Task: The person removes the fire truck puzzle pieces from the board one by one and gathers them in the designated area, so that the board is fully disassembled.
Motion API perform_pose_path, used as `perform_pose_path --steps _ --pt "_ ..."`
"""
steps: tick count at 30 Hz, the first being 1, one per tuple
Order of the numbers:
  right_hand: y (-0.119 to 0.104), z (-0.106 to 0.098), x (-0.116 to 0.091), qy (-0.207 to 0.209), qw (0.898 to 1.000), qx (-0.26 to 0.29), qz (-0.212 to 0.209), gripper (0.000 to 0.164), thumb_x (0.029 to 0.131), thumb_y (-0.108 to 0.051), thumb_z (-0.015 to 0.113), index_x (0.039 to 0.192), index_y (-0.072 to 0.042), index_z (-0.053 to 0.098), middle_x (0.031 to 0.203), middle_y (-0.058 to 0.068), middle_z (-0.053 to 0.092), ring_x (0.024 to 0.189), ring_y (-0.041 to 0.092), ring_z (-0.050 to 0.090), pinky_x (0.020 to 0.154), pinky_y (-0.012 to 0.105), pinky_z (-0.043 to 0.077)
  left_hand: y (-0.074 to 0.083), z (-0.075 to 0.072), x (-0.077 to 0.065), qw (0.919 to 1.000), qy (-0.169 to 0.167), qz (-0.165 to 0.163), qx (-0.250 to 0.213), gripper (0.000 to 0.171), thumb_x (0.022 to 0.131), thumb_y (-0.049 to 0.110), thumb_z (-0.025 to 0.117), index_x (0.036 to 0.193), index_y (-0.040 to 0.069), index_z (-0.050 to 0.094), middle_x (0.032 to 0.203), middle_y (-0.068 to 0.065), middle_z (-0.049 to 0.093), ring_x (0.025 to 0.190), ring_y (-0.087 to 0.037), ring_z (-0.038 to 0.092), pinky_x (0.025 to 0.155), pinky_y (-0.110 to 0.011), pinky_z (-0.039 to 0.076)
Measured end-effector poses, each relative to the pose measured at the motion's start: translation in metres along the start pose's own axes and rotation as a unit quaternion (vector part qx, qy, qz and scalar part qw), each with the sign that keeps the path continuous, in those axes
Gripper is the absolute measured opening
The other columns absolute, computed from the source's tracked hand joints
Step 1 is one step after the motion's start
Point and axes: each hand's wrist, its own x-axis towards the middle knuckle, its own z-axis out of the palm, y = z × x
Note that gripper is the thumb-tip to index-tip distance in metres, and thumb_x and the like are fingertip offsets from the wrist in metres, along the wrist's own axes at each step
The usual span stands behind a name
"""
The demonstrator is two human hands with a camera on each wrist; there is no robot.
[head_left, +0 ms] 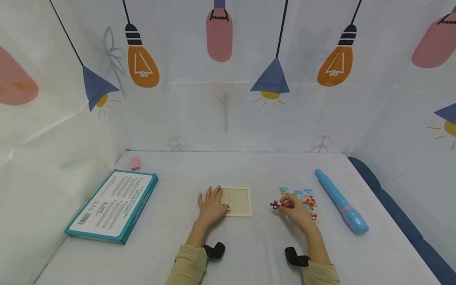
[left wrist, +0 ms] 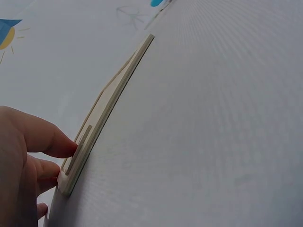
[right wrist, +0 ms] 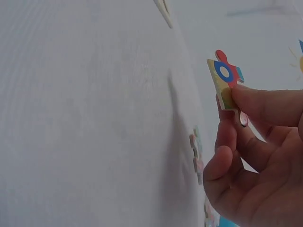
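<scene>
A shallow wooden puzzle tray (head_left: pixel 239 202) lies mid-table, with a small jigsaw piece (head_left: pixel 228 207) in its near left corner. My left hand (head_left: pixel 211 206) rests over the tray's left side, fingers spread and fairly straight; its thumb touches that piece, seen edge-on in the left wrist view. To the right, my right hand (head_left: pixel 296 209) pinches a red, blue and yellow jigsaw piece (right wrist: pixel 224 78) between thumb and fingers, raised off the table. Beside and partly behind this hand lie several loose jigsaw pieces (head_left: pixel 310 202).
A teal-edged box (head_left: pixel 110 206) lies at the left, with a pink block (head_left: pixel 135 163) behind it. On the right is a long blue cylindrical object (head_left: pixel 342 202) with a wider near end. A patterned white curtain hangs behind the table; a dark blue seat (head_left: pixel 382 198) shows beyond the right edge.
</scene>
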Motion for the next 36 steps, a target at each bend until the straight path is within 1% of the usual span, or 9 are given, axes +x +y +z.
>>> perform_pose_path --steps 6,11,13,16,20,23,28,33,36 --pt "0.009 -0.016 -0.009 0.001 1.000 0.004 0.021 0.024 0.085 -0.002 0.056 0.107 0.006 0.051 0.087 0.010 0.052 0.075 0.019 0.050 0.063 0.028 0.043 -0.001 -0.001 -0.001 1.0000 -0.005 -0.002 0.003 0.060 0.082 0.027 0.054 0.137 0.006 0.043 0.146 -0.008 0.035 0.137 -0.034 0.019 0.104 -0.062 0.002" --pt "0.015 -0.022 -0.012 -0.002 0.999 -0.020 0.044 0.026 0.086 -0.004 0.053 0.110 0.005 0.050 0.090 0.013 0.052 0.076 0.020 0.051 0.063 0.028 0.043 0.001 -0.002 -0.001 1.0000 -0.007 -0.001 0.004 0.061 0.082 0.027 0.054 0.138 0.006 0.042 0.146 -0.008 0.035 0.137 -0.035 0.019 0.104 -0.062 0.002" --pt "0.017 -0.024 -0.012 0.005 0.998 -0.035 0.051 0.026 0.087 -0.005 0.052 0.111 0.004 0.050 0.093 0.015 0.053 0.077 0.021 0.052 0.063 0.027 0.043 0.001 -0.002 -0.001 1.0000 -0.006 0.003 -0.002 0.060 0.082 0.026 0.054 0.137 0.005 0.042 0.146 -0.009 0.035 0.137 -0.036 0.019 0.103 -0.062 0.002" --pt "0.020 -0.027 -0.012 0.020 0.998 -0.046 0.049 0.026 0.086 -0.003 0.052 0.109 0.007 0.050 0.094 0.018 0.053 0.077 0.022 0.053 0.062 0.027 0.044 0.001 -0.002 -0.002 1.0000 -0.008 0.003 -0.005 0.060 0.082 0.027 0.054 0.138 0.006 0.042 0.146 -0.008 0.035 0.137 -0.035 0.018 0.104 -0.062 0.001" --pt "0.024 -0.030 -0.009 0.045 0.996 -0.065 0.048 0.024 0.084 0.000 0.051 0.106 0.009 0.053 0.088 0.016 0.051 0.076 0.022 0.051 0.059 0.026 0.043 0.000 -0.001 -0.002 1.0000 -0.008 0.001 -0.003 0.060 0.083 0.027 0.053 0.138 0.007 0.042 0.147 -0.007 0.034 0.138 -0.035 0.017 0.104 -0.061 0.001" --pt "0.027 -0.030 -0.007 0.062 0.992 -0.097 0.053 0.024 0.084 -0.001 0.051 0.105 0.009 0.056 0.084 0.013 0.051 0.077 0.024 0.049 0.059 0.025 0.041 0.000 -0.001 -0.002 1.0000 -0.008 0.003 -0.003 0.060 0.082 0.027 0.053 0.138 0.006 0.042 0.146 -0.007 0.035 0.137 -0.035 0.018 0.104 -0.062 0.001" --pt "0.026 -0.029 -0.006 0.084 0.983 -0.150 0.058 0.025 0.084 -0.003 0.051 0.104 0.010 0.058 0.083 0.015 0.051 0.080 0.027 0.048 0.062 0.029 0.036 0.000 -0.002 -0.002 0.9999 -0.009 0.002 -0.005 0.060 0.082 0.026 0.053 0.138 0.005 0.042 0.146 -0.008 0.035 0.137 -0.036 0.018 0.104 -0.062 0.000" --pt "0.024 -0.028 -0.007 0.102 0.974 -0.196 0.061 0.020 0.083 -0.005 0.055 0.096 0.009 0.060 0.088 0.023 0.049 0.080 0.034 0.047 0.067 0.040 0.039 -0.001 -0.001 -0.001 1.0000 -0.006 0.002 0.002 0.060 0.083 0.027 0.053 0.139 0.006 0.041 0.147 -0.007 0.034 0.137 -0.035 0.018 0.104 -0.062 0.002" --pt "0.024 -0.027 -0.007 0.105 0.971 -0.206 0.060 0.019 0.082 -0.006 0.058 0.094 0.008 0.060 0.090 0.024 0.050 0.080 0.036 0.048 0.069 0.045 0.040 0.000 0.000 -0.001 1.0000 -0.004 0.001 0.004 0.062 0.082 0.026 0.055 0.139 0.006 0.041 0.146 -0.008 0.035 0.137 -0.035 0.019 0.104 -0.062 0.003"
